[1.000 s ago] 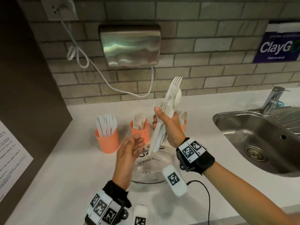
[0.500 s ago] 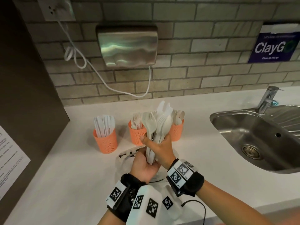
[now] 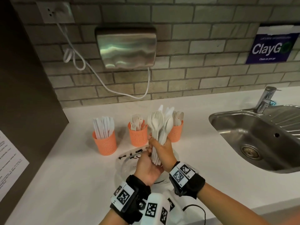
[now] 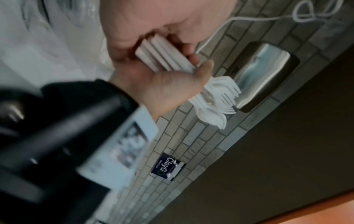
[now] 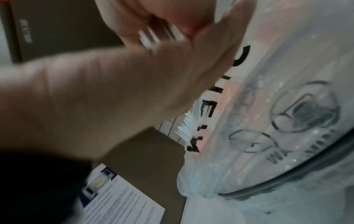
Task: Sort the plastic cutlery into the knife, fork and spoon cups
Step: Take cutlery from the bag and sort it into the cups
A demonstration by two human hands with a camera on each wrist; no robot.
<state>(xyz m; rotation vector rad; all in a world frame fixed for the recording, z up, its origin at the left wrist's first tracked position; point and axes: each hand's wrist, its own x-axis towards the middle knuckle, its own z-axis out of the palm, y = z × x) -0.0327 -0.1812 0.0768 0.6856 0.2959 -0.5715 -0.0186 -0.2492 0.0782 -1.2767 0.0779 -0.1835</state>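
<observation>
Since a second ago, when it hung free, the left hand (image 3: 146, 164) has closed under the handles of the white plastic cutlery bundle (image 3: 159, 127), gripped upright by the right hand (image 3: 164, 151) at 6 o'clock from the orange mesh cups (image 3: 138, 135); sorting can begin.

Matt white plastic cutlery (image 3: 159, 127), perforated orange plastic cups (image 3: 106, 142), brushed steel sink (image 3: 259, 137), smooth white counter (image 3: 65, 176).

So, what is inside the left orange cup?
The left orange cup holds white plastic knives, standing upright. Only their upper parts show above the rim; the lower ends and the cup's bottom are hidden by its wall.
</observation>
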